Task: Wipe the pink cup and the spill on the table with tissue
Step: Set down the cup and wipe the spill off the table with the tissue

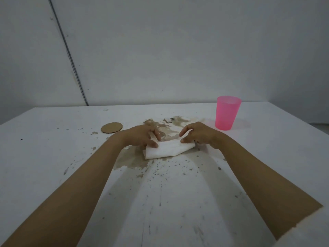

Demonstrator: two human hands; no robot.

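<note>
White folded tissue (167, 149) lies crosswise on the brown spill (130, 161), left hand (142, 136) and right hand (197, 134) pinching its ends; pink cup (227, 113) stands nearer the right

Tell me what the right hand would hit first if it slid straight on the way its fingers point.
Probably the left hand: the right hand points leftward along the tissue both hold, though depth is unclear.
</note>
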